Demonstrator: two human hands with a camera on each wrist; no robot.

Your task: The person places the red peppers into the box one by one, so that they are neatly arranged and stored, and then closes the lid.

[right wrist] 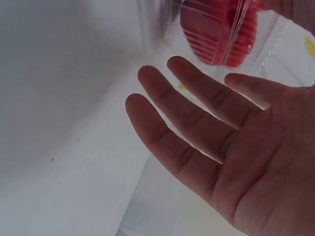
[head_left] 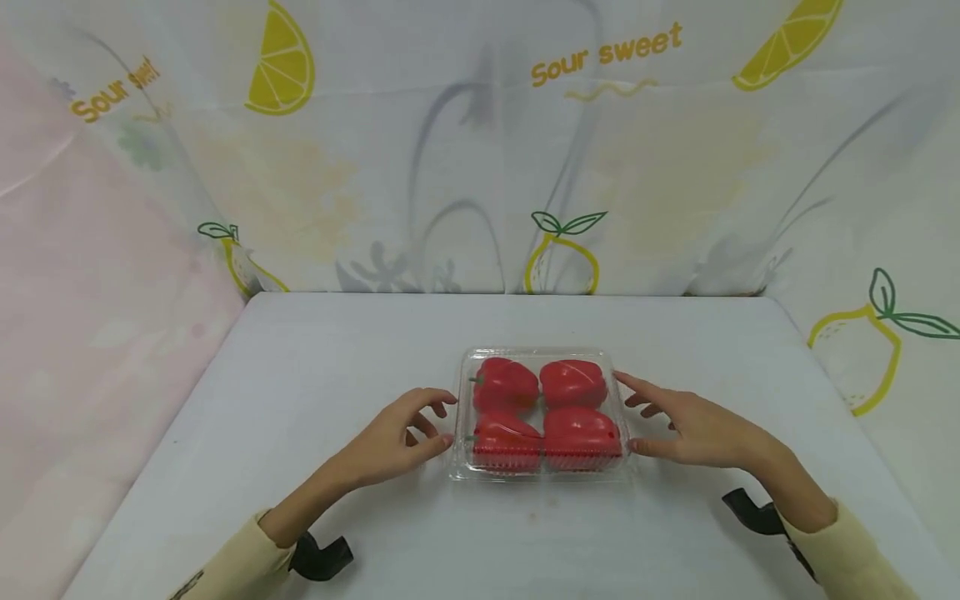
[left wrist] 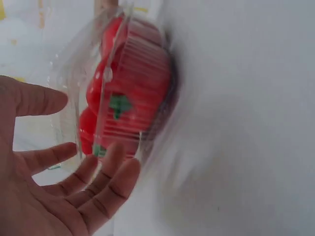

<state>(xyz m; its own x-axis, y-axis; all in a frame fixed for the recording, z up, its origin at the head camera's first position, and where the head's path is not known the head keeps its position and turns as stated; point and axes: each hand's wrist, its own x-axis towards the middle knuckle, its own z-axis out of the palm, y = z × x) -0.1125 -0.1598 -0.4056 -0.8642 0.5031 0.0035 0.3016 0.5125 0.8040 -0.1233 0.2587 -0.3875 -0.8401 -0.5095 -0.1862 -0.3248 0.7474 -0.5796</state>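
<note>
A clear plastic clamshell box sits on the white table, its lid lying over several red bell peppers. Green stems show through the plastic in the left wrist view. My left hand is at the box's left side, fingers loosely bent and spread, fingertips right at the rim. On the opposite side, my right hand has its thumb and index fingertip at the right edge. In the right wrist view the other fingers extend beside the box, relaxed, with nothing gripped.
The white tabletop extends around the box to a back edge against a cloth printed with lemons. Pink cloth hangs on the left. Black straps stick out near both sleeves.
</note>
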